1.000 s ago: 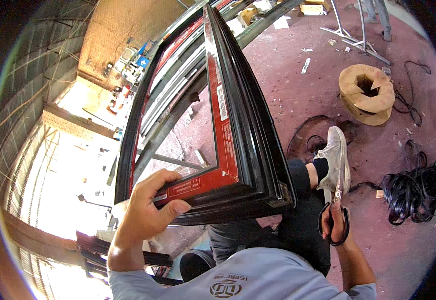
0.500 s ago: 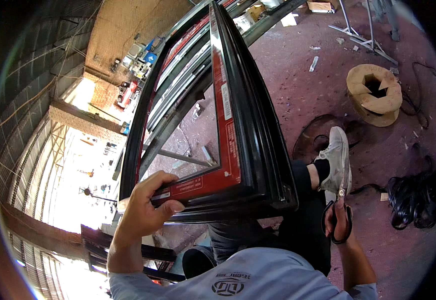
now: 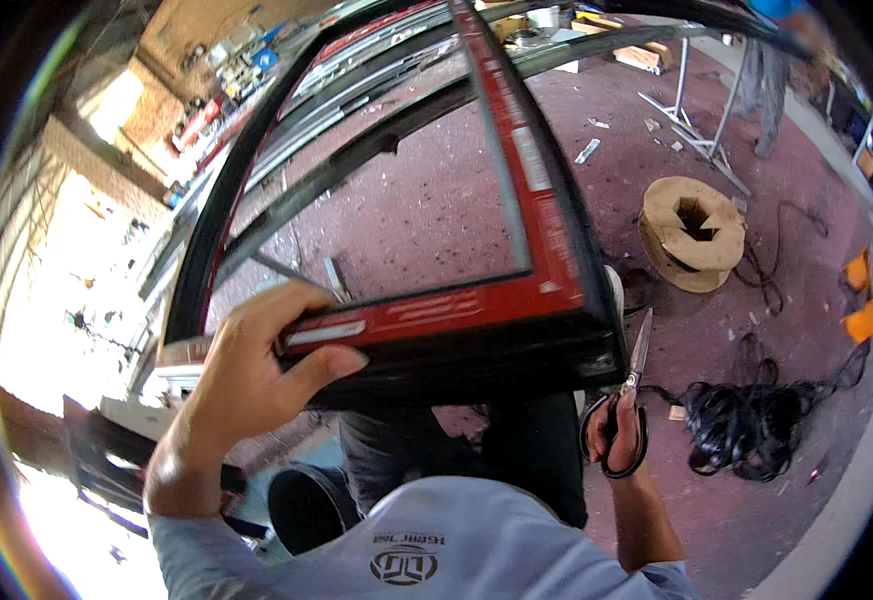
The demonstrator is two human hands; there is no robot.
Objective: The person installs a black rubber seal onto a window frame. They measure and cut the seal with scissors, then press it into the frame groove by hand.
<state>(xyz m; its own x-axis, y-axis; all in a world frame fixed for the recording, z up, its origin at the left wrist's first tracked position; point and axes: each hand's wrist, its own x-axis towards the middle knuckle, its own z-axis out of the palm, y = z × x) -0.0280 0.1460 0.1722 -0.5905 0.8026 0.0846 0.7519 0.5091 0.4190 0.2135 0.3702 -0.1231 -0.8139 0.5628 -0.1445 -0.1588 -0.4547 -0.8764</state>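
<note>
Floor (image 3: 436, 190), reddish, littered with scraps, spreads under and right of the frame. Long metal rails (image 3: 396, 135) run beyond the frame, partly seen through its opening. The frame (image 3: 436, 350) itself: large, rectangular, black outer sides, red inner faces, tilted, above the person's legs; can't tell whether it touches them. Another person (image 3: 768, 85) stands far off, beyond the frame and to its right; grey trouser legs show, upper part blurred. Metal stand (image 3: 713, 158), thin-legged, just nearer the frame than that person. Tangle of black strip (image 3: 741, 425) lies on the floor, right of the frame's near right corner. Cardboard spool (image 3: 661, 250), round, hole in middle, sits right of the frame, farther out than the tangle. Left hand (image 3: 261, 365) grasps the frame's near edge toward its left end, thumb on the near side, fingers over the top. Right hand (image 3: 611, 440) is just below the frame's near right corner, fingers through the handles of the scissors (image 3: 639, 365), holding them. Blades point up beside that corner, look closed; contact with frame unclear. Two orange pieces (image 3: 864, 322) well right of the frame. White label (image 3: 531, 160) stuck on the frame's right red face.
</note>
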